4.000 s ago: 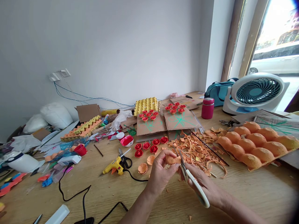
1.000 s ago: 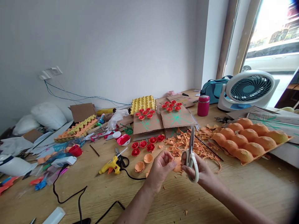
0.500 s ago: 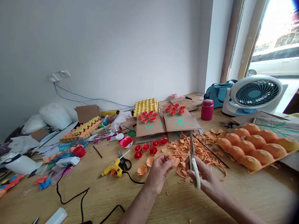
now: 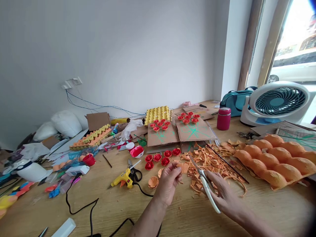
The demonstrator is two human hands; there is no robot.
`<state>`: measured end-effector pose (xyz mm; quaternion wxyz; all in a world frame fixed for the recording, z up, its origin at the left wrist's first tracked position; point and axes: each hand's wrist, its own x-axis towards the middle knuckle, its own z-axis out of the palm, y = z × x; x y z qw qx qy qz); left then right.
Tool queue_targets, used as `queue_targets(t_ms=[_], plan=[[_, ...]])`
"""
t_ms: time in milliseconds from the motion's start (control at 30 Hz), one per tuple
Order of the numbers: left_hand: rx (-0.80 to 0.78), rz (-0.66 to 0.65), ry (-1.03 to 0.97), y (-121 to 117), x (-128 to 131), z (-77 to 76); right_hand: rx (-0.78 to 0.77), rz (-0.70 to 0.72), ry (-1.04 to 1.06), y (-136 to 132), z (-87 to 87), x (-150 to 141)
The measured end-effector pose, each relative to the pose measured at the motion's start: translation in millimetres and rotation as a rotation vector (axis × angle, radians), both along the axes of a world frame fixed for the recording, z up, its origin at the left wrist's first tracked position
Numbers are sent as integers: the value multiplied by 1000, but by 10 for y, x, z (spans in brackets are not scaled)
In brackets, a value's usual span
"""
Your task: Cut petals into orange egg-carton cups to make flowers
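My left hand [image 4: 170,180] pinches an orange egg-carton piece [image 4: 183,168] with rounded, petal-like edges. In my right hand [image 4: 221,191] are white-handled scissors [image 4: 207,187], their blades pointing up and left, apart from the piece. Behind the blades spreads a heap of orange carton scraps [image 4: 209,161]. Left of my left hand lie cut orange petal cups [image 4: 153,182], one partly hidden by the hand. Several red paper roses [image 4: 165,161] sit just beyond, and more stand on two cardboard sheets [image 4: 195,131] with green marks.
A yellow glue gun [image 4: 123,177] and black-handled scissors [image 4: 136,174] lie to the left, with a black cord across the table. An orange egg carton [image 4: 276,161], a fan [image 4: 278,102] and a magenta flask [image 4: 223,119] stand right. A bowl of red paint [image 4: 137,151] is behind the glue gun.
The scissors swung from upright to slanting up-left, their blades now apart from each other. Over the last seconds they moved off the carton piece, which my left hand has turned and still holds.
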<state>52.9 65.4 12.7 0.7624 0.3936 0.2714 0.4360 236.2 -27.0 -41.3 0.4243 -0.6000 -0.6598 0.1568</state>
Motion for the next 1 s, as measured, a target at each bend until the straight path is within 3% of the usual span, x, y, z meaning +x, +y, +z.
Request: queue_targets(t_ms=[133,300,600,1000], plan=[[-124,-121,-93,19,-21,-3,60,2,-1,-14,8,9],[-164,-181,-78,14,-45,10,133,83,-60,-30,94,50],[-116,-296,4,42,-103,71,93,279,-232,-26,372,184],[-78,-321,128,32,-122,108,117,319,-323,-38,386,185]])
